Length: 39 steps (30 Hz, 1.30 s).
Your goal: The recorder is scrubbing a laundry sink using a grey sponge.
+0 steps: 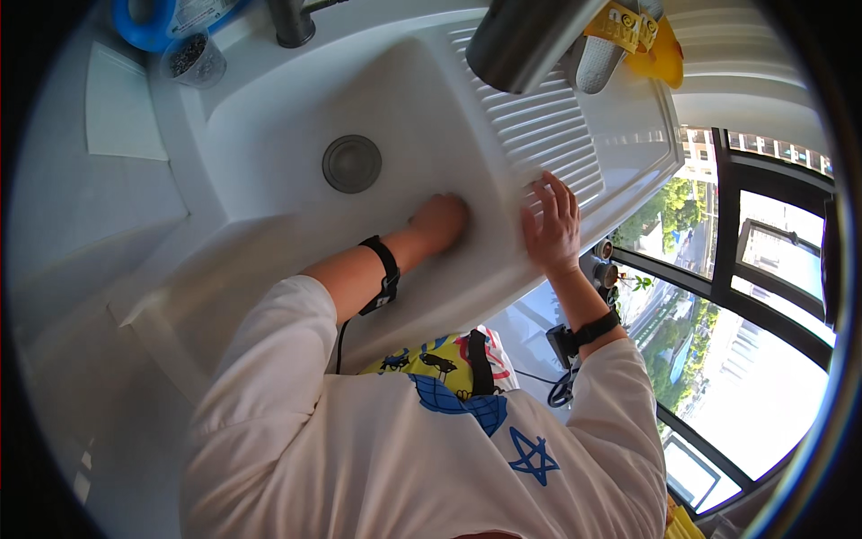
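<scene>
My left hand, blurred and with its fingers curled out of sight, is down in the white sink basin, against the side nearest the washboard. Whether it holds anything cannot be told. Over the lower end of the ribbed washboard my right hand has its fingers apart, fingertips at the ridges beside the basin's rim. No held object shows there. A round metal drain lies in the basin floor, up and left of my left hand. Both forearms wear black straps with small devices.
A dark faucet stands at the back rim. Left of it are a clear plastic cup with dark contents and a blue-handled bottle. A metal cylinder hangs over the washboard near yellow-and-grey slippers. Windows and small potted plants are at right.
</scene>
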Motion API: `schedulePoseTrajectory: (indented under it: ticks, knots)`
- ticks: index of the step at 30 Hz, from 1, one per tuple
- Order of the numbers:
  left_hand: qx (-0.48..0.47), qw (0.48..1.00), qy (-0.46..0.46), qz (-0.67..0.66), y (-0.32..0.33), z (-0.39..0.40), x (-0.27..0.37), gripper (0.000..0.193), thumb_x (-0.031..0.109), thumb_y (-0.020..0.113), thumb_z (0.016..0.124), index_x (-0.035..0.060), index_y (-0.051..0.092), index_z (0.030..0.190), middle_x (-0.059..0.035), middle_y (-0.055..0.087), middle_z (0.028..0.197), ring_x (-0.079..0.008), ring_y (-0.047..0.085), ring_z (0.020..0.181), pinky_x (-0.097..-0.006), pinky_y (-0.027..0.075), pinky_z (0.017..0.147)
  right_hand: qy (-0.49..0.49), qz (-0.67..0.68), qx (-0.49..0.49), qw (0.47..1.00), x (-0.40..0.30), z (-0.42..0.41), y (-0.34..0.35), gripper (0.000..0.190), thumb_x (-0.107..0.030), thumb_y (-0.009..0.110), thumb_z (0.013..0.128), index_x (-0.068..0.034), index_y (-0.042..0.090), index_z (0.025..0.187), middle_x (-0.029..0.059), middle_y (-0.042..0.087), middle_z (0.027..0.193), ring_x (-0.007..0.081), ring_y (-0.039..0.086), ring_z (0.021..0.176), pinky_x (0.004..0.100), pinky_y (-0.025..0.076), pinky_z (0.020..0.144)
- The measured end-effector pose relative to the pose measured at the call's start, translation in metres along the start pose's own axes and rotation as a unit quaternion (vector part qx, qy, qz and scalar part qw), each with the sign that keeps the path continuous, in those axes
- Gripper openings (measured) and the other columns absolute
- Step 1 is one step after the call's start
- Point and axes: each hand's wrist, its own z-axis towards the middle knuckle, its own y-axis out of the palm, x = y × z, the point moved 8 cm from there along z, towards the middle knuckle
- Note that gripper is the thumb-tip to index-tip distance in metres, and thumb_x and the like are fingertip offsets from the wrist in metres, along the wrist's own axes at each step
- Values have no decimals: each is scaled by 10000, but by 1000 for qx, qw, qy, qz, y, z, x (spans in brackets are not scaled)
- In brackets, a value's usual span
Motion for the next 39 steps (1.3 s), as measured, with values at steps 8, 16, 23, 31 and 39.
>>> schedulePoseTrajectory:
  ticks: [8,16,23,31,39]
  knots:
    - [-148,939,290,109,0,-57,-9,146,106,614,825,38,701,922,-130,661,986,-308,647,958,-419,525,841,-5,-2,3,1000,4,-7,7,428,-179,664,853,-54,567,1250,158,513,1400,388,488,1278,489,398,1069]
    - [95,992,-43,-65,-37,-14,-40,228,206,681,825,7,692,936,-160,659,981,-347,609,1037,-455,517,883,2,3,-1,1000,2,-4,3,427,-176,670,846,-60,575,1245,153,509,1407,377,487,1285,491,401,1069]
    - [-15,996,-25,-89,4,-1,-11,134,119,645,802,46,723,884,-179,694,991,-371,652,993,-465,536,852,2,-11,3,1000,3,-5,3,442,-174,684,843,-61,565,1253,150,507,1405,382,489,1280,494,396,1073]
    - [-175,969,167,-42,7,-46,-25,146,88,674,744,87,733,878,-149,713,949,-359,675,945,-481,538,817,-7,-12,-5,1000,2,-9,8,437,-185,664,861,-51,552,1262,162,496,1409,393,473,1287,506,389,1072]
    - [-134,988,82,1,-16,-123,-49,251,77,671,774,19,660,1018,-136,643,1030,-331,602,1039,-428,512,890,-2,-5,-8,1000,1,-4,5,445,-195,643,880,-57,537,1289,162,494,1413,393,469,1293,514,383,1074]
